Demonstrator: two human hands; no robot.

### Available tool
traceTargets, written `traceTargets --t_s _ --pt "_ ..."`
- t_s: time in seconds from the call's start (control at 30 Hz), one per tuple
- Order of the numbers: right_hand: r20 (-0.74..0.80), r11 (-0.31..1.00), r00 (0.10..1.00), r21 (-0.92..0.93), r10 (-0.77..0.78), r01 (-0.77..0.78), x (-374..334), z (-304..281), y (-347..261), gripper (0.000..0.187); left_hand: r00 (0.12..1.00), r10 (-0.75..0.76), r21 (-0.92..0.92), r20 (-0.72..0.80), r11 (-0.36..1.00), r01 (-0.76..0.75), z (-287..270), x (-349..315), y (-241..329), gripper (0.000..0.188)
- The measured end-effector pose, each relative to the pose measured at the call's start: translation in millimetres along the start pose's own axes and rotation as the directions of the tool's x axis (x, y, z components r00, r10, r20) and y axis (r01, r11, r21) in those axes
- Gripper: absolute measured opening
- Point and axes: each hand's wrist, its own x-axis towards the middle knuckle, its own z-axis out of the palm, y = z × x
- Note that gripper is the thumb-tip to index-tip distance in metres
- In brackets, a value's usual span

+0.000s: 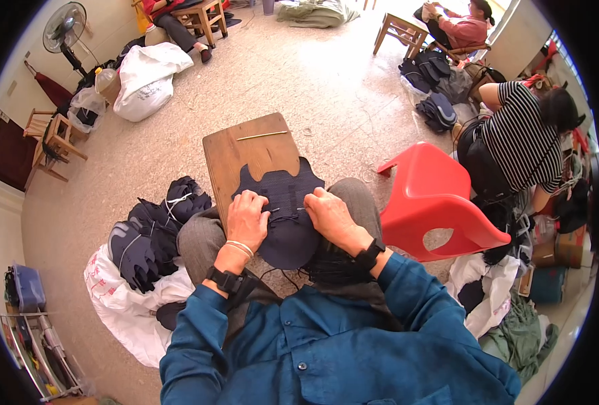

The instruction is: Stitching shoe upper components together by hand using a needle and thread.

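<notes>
A dark navy knitted piece (pixel 282 185) with a notched far edge and a rounded near end lies across my lap and over the wooden board or stool top (pixel 222 155). My left hand (pixel 247 219) pinches it at its left side. From the right, my right hand (pixel 332 214) grips it with closed fingers. Between the hands, short bits of something thin and pale show at the fingertips; I cannot tell whether it is one needle. A thin, straight, pale stick (pixel 262 135) rests on the far part of the wood.
Bundled dark pieces (pixel 141 243) lie on a white sack (pixel 114 310) at my left. A red plastic chair (pixel 434 202) stands close on my right. Beyond it, a person in a striped top (pixel 522 135) bends among bags. A stuffed white sack (pixel 151 77) sits far left.
</notes>
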Motion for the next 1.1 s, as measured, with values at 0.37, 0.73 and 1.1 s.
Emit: traceTargets --t_s 0.37,0.73,1.1 --pt "0.148 0.996 0.989 -0.083 -0.021 0.033 16 1 5 0.004 0.998 -0.006 -0.085 0.068 0.996 0.012 29 9 9 0.017" --pt "0.165 0.994 0.983 0.078 -0.085 0.073 22 -1 19 0.008 0.994 -0.023 -0.126 0.104 0.991 0.036 30 8 5 0.021" --pt "0.071 0.979 0.993 0.186 -0.094 0.08 25 7 17 0.007 0.997 -0.002 -0.127 0.072 0.992 0.011 32 6 4 0.023"
